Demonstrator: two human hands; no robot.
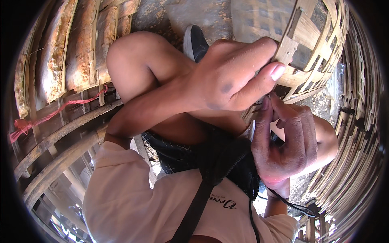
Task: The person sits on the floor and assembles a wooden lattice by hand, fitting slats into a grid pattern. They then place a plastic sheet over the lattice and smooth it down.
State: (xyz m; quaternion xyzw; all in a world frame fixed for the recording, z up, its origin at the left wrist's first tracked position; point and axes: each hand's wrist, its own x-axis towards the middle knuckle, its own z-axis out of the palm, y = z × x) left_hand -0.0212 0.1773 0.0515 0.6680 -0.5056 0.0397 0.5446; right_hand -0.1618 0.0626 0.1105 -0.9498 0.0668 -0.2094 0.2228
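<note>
My left hand (237, 77) reaches across from the left, its thumb and fingers closed on the flat rim strip (286, 50) of a woven bamboo basket (320, 75). The basket has pale, wide-spaced slats and lies on its side at the upper right. Just below that grip is my right hand (289, 139), palm up with its fingers curled. Its thumb and index finger pinch together near the rim's lower end. Whatever lies between those fingertips is too small to make out.
Bamboo slat work (81, 48) stands on the left, with curved bamboo bands below and a pink string (60, 107) tied across. Many thin bamboo strips (348, 162) line the right side. My bent knees and a dark shoe (196, 42) are close under my hands. A black strap (194, 210) hangs over my shirt.
</note>
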